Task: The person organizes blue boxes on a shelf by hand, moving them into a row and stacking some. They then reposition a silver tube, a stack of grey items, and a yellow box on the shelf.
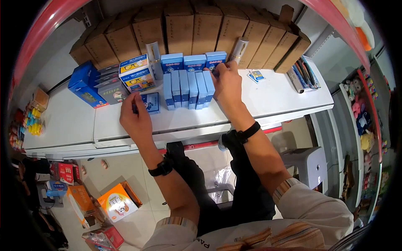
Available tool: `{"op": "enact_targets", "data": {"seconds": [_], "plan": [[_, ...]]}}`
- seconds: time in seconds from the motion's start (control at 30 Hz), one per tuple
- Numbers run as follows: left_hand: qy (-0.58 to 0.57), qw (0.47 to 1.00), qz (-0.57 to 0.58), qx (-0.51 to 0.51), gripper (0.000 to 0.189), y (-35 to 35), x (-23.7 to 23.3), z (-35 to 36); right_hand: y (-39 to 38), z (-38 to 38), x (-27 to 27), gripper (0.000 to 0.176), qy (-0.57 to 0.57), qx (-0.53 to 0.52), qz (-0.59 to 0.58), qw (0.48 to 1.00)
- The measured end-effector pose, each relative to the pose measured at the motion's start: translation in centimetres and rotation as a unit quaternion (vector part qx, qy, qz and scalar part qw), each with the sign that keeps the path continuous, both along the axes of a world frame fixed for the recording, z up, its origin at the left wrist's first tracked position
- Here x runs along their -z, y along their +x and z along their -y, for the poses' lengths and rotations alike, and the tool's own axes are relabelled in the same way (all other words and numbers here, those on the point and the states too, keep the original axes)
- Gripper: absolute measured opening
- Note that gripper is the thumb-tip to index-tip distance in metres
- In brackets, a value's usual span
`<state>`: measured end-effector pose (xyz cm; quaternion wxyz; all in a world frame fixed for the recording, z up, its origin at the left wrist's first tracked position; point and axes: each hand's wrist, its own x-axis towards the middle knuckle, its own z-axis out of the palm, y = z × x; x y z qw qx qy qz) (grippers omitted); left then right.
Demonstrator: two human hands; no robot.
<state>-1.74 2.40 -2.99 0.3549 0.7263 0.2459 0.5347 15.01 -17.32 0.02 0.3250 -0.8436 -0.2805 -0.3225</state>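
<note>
On the white shelf (259,100), several slim light-blue boxes (188,89) stand upright side by side in a row. Behind them are three blue boxes (195,62) with their printed fronts toward me. My right hand (228,83) is at the right end of the row, its bent fingers closed at the edge of the last slim box; the fingertips are partly hidden. My left hand (136,117) is closed on the left edge of a small blue box (151,103) with a cartoon print, which lies flat left of the row.
Brown cardboard boxes (179,31) line the back. A yellow-and-white glasses box (137,73) and a dark blue box (88,85) stand left. Two silver tubes (239,50) rise behind the row. Small cards (256,75) and a packet box (305,75) lie right. An orange carton (119,202) is on the floor.
</note>
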Motion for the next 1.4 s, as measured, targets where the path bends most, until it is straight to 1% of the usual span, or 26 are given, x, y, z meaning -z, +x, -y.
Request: {"op": "enact_targets", "data": {"seconds": [0.1, 0.2, 0.3, 0.4, 0.53, 0.7, 0.8, 0.83, 0.9, 0.93, 1.03, 1.13, 1.17, 1.23, 1.27, 1.3, 1.4], "plan": [[0.0, 1.0, 0.003, -0.001, 0.018, 0.0, 0.0, 0.0, 0.0, 0.0, 0.1, 0.035, 0.017, -0.018, -0.019, 1.0], [0.002, 1.0, 0.003, -0.003, 0.019, 0.1, 0.0, 0.0, -0.4, -0.2, -0.5, 0.039, 0.008, -0.003, -0.034, 0.999], [-0.006, 1.0, 0.001, 0.001, 0.019, 0.1, 0.0, 0.1, -0.4, -0.4, -0.8, 0.044, -0.023, 0.015, -0.066, 0.997], [-0.016, 1.0, 0.003, 0.006, 0.019, 0.0, 0.0, 0.2, 0.0, -0.5, -0.6, 0.046, -0.029, 0.015, -0.042, 0.999], [-0.032, 0.999, 0.005, 0.013, 0.019, 0.0, 0.1, 0.0, -0.2, 0.1, -1.4, 0.047, -0.12, 0.015, -0.046, 0.992], [-0.012, 1.0, 0.018, 0.005, 0.019, 0.0, -0.4, 0.1, 0.5, 0.7, -1.4, 0.047, -0.191, -0.001, -0.025, 0.981], [-0.022, 0.999, 0.028, 0.016, 0.019, 0.0, -1.0, 0.7, 1.4, 0.9, -0.9, 0.043, -0.184, -0.021, -0.025, 0.982], [-0.027, 0.999, 0.031, 0.022, 0.018, -0.1, -1.5, 1.0, 1.5, 1.2, -0.9, 0.036, -0.163, -0.052, -0.067, 0.983], [-0.021, 0.995, 0.067, 0.069, 0.02, 0.0, -2.8, 2.0, 1.9, 1.9, -1.5, 0.024, -0.118, -0.114, -0.144, 0.976], [-0.018, 0.992, 0.088, 0.091, 0.021, 0.1, -3.6, 2.6, 2.0, 2.1, -1.7, 0.021, -0.102, -0.119, -0.139, 0.978], [0.024, 0.986, 0.073, 0.149, 0.029, 0.5, -5.7, 3.8, 1.3, 2.9, -0.3, 0.02, -0.041, -0.145, -0.131, 0.98], [0.057, 0.978, -0.034, 0.197, 0.036, 0.6, -8.8, 4.9, 1.4, 2.9, 1.4, 0.017, 0.034, -0.175, -0.1, 0.979], [0.106, 0.968, -0.054, 0.221, 0.043, 0.7, -9.5, 4.4, 1.6, 2.9, 1.8, 0.018, 0.043, -0.183, -0.084, 0.979], [0.076, 0.947, -0.117, 0.291, 0.05, 1.9, -11.1, 4.1, 2.0, 2.8, 2.3, 0.02, 0.032, -0.164, -0.089, 0.982], [0.06, 0.931, -0.155, 0.324, 0.053, 2.8, -11.9, 4.2, 1.9, 2.8, 2.5, 0.021, 0.031, -0.155, -0.096, 0.983], [0.058, 0.91, -0.189, 0.364, 0.064, 4.2, -12.6, 4.2, 1.9, 2.7, 2.4, 0.021, 0.031, -0.147, -0.097, 0.984], [0.021, 0.834, -0.332, 0.44, 0.075, 9.4, -13.1, 3.2, 2.2, 2.7, 2.7, 0.02, 0.053, -0.154, -0.071, 0.984]]}}
